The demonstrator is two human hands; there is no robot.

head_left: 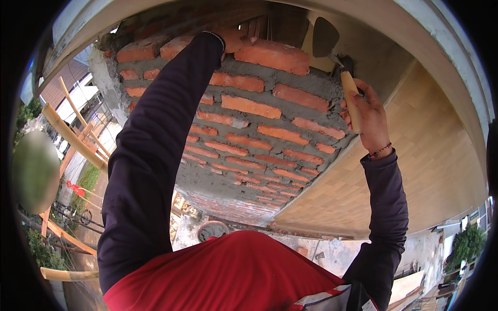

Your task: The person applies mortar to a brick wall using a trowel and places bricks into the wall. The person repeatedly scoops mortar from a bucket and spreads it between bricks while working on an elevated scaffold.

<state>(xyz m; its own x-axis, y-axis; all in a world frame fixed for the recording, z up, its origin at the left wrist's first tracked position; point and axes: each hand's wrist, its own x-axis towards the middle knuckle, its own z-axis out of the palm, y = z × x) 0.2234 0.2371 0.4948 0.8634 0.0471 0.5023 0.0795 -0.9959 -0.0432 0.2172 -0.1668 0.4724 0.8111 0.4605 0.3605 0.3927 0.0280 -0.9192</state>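
Observation:
My right hand (372, 116) is closed round the pale wooden handle of a trowel (350, 101), just off the right end of the brick wall (280, 116). The dark blade points up, with mortar near its neck. My left hand (232, 42) reaches over the top course and grips the left end of an orange-red brick (275, 57); its fingers are partly hidden. That brick lies on a grey mortar bed. Farther left in the same course, another brick (142, 50) sits by the rough mortared edge.
A smooth tan panelled surface (394, 140) meets the wall on the right. Bamboo poles (72, 135) stand at the left. Far below are a round tub (211, 230) and a littered concrete floor (332, 256). A blurred patch (36, 171) covers something at the far left.

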